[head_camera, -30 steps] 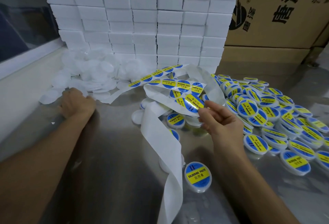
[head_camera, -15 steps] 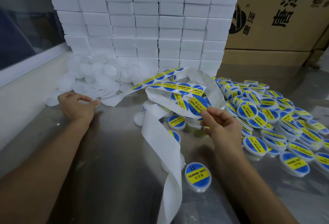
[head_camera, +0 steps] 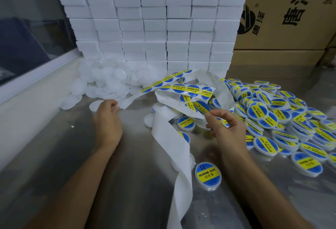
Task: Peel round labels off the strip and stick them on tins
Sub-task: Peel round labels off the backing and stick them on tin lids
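Peeling is the job at centre frame: the right hand (head_camera: pixel 224 128) pinches the edge of a blue-and-yellow round label (head_camera: pixel 201 107) between thumb and forefinger, the label lifting off the strip (head_camera: pixel 181 87) that snakes across the middle of the picture. Over at centre left, the left hand (head_camera: pixel 107 119) has its fingers curled round a plain white tin (head_camera: pixel 116 107), picked from the loose white heap of unlabelled tins (head_camera: pixel 101 83) in the upper left, in front of the wall of white boxes (head_camera: pixel 145 19). Whether the label is fully free of the backing I cannot tell; it looks nearly off. To do this well, I'd say peel slowly at a shallow angle so the sticker doesn't curl or fold on itself, and hold only its very rim, keeping the glue side off the fingertips. Then bring tin and label together over the bare steel table (head_camera: pixel 127 183) at lower centre, set one edge down first, centre it on the lid and smooth across to push out bubbles. The spent white backing paper (head_camera: pixel 174 156) trails toward the bottom of the frame and could snag the sticky side, so keep clear of it. Finished tins (head_camera: pixel 272 116) crowd the right side; one labelled tin (head_camera: pixel 208 175) sits alone at lower centre.
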